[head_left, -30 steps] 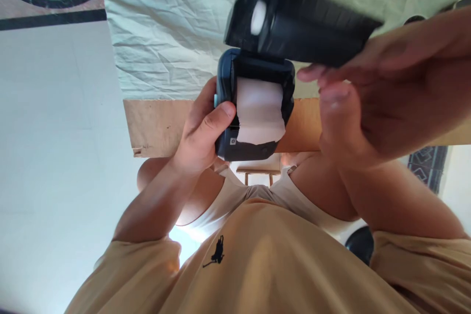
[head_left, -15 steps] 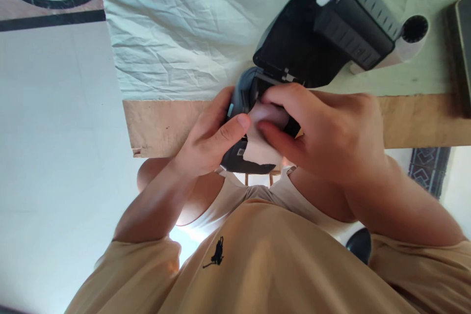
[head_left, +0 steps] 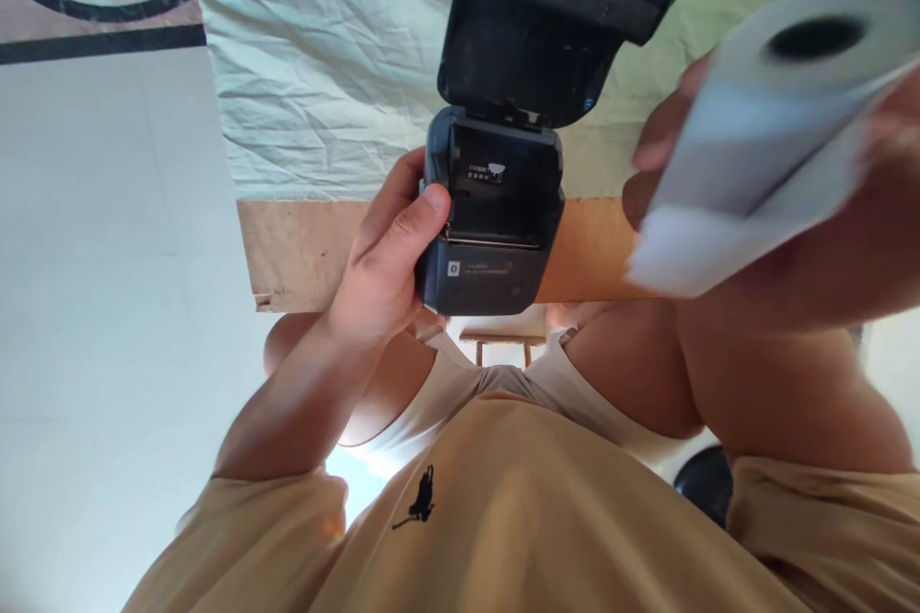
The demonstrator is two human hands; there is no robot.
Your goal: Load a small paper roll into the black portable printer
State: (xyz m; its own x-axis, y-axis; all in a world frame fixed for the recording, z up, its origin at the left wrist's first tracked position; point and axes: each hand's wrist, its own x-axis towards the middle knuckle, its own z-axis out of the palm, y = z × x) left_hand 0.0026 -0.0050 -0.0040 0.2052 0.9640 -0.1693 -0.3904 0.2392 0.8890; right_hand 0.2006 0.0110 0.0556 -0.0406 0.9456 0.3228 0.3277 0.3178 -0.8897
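Pale cloth (head_left: 323, 67) beyond; left hand (head_left: 384, 273) gripping printer (head_left: 495, 211) by left edge; right hand (head_left: 819, 259) clasping paper roll (head_left: 762, 139).

On the portable printer (head_left: 493, 215), between seven and eight o'clock from its middle, a small white square (head_left: 453, 269) bears a mark resembling the Bluetooth sign; the faint lettering (head_left: 487, 269) at its three o'clock is too small to read. Inside the open bay (head_left: 503, 201), white characters (head_left: 478, 174) towards eleven o'clock are likewise unreadable. The tan shirt (head_left: 528, 517) carries a black emblem (head_left: 423, 495) towards six o'clock.
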